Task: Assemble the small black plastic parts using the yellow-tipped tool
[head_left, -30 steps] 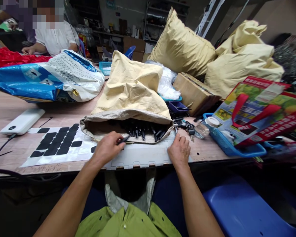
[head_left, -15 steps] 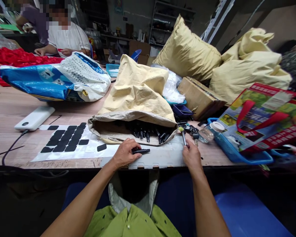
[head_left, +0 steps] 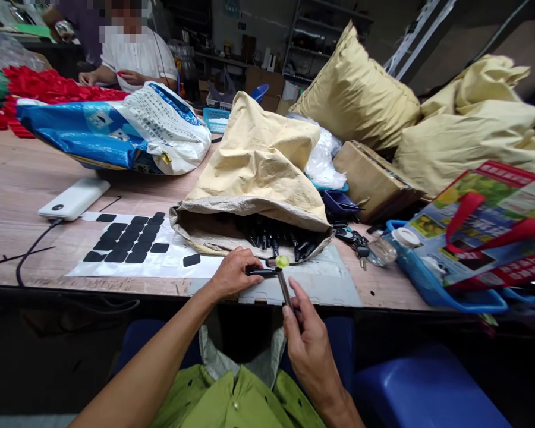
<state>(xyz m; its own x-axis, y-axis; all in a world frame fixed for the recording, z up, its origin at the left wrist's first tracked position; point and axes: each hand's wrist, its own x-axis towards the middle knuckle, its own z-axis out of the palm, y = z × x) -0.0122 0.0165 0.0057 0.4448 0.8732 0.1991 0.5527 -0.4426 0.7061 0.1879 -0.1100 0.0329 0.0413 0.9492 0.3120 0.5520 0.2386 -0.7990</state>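
Near the table's front edge, my left hand (head_left: 237, 273) is closed on a black pen-like piece (head_left: 262, 272) that points right. My right hand (head_left: 304, 324) grips a small metal tool (head_left: 285, 290) with a yellow-green head, which is at the right end of the black piece; whether they touch is unclear. Both hands are over a grey board (head_left: 325, 276). Just behind lies a beige cloth sack (head_left: 258, 172), its mouth facing me, with several black pieces (head_left: 264, 238) inside. Black rounded patches (head_left: 131, 238) lie on a white sheet (head_left: 173, 261) at the left.
A white power bank (head_left: 75, 198) with a cable and a blue-white bag (head_left: 116, 134) are at the left. Keys (head_left: 361, 248), a clear bottle (head_left: 382, 251) and a blue basket (head_left: 421, 282) stand right. Another person (head_left: 136, 56) sits across the table.
My right hand has moved left with the tool, bringing its head to the black piece. My left hand still holds the piece. The view has shifted slightly.
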